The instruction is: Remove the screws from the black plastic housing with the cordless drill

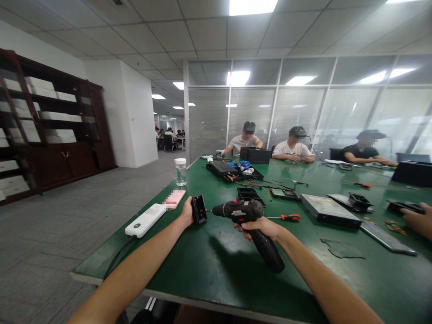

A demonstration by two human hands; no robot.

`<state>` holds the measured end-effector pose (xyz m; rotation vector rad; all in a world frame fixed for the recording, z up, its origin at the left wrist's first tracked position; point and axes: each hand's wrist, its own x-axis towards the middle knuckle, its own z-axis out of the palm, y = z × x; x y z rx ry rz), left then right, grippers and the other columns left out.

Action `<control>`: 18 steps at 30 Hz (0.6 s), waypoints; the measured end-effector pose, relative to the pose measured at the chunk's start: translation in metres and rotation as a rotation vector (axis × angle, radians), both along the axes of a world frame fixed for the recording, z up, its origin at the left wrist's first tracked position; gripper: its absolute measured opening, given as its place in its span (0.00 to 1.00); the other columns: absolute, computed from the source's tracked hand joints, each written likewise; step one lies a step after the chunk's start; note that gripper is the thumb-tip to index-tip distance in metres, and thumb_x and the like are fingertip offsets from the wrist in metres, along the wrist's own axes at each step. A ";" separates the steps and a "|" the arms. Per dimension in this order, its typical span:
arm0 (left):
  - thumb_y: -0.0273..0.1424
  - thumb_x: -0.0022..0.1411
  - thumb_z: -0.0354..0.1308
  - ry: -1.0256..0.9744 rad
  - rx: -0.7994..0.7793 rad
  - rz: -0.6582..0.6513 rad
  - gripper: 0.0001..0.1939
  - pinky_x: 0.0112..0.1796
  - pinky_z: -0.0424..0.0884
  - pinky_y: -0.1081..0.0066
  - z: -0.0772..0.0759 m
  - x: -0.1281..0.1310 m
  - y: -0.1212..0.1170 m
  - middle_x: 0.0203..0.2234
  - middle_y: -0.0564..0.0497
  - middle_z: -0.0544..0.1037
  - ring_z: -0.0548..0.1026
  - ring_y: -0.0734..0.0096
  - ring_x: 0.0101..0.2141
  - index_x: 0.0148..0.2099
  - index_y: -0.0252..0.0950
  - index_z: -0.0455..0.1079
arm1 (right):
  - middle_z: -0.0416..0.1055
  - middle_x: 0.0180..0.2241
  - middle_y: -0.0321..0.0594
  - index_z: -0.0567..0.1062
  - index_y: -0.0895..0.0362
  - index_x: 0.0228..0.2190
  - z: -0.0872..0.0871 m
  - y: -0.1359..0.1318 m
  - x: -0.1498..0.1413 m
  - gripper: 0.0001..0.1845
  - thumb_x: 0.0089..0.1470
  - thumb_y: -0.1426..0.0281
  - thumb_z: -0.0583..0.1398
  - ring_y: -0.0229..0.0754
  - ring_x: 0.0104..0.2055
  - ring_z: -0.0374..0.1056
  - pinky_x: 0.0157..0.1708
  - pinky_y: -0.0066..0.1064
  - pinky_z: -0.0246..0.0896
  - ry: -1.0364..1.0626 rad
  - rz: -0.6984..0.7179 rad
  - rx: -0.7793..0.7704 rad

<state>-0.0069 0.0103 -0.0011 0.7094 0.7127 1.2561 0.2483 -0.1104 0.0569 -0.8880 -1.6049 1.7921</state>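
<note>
My right hand (258,228) is wrapped round the grip of a black cordless drill (238,210) with red marks, its bit pointing left. Between the drill's chuck and the part, the thin bit reaches the open face of a black box-shaped plastic part (199,210); whether it touches a screw I cannot tell. My left hand (188,212) holds that part upright by its left side, just above the green table (189,265). Most of the left fingers are hidden behind the part. Just right of the drill lies an orange-and-black screwdriver (290,218).
Left of my hands lie a white power bank (146,220) with a cable, a pink phone (175,199) and a clear jar (180,173). An optical drive (329,210), glass shard (342,249) and black frame (251,196) lie rightward. A co-worker's hand (418,219) is at right; several people sit beyond.
</note>
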 end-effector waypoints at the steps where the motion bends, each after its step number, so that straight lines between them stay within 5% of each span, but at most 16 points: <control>1: 0.43 0.47 0.41 0.001 0.005 -0.001 0.18 0.23 0.64 0.62 0.000 0.000 0.000 0.17 0.47 0.68 0.69 0.63 0.21 0.26 0.32 0.62 | 0.61 0.27 0.41 0.66 0.64 0.33 0.000 0.000 0.000 0.16 0.38 0.69 0.58 0.31 0.22 0.59 0.19 0.24 0.54 -0.002 0.000 0.002; 18: 0.42 0.48 0.40 -0.008 -0.002 -0.024 0.19 0.22 0.64 0.63 0.004 0.001 -0.003 0.17 0.47 0.68 0.69 0.64 0.20 0.26 0.32 0.62 | 0.61 0.21 0.36 0.66 0.63 0.31 0.003 -0.001 -0.002 0.12 0.38 0.72 0.56 0.30 0.20 0.57 0.19 0.24 0.55 -0.071 0.055 0.090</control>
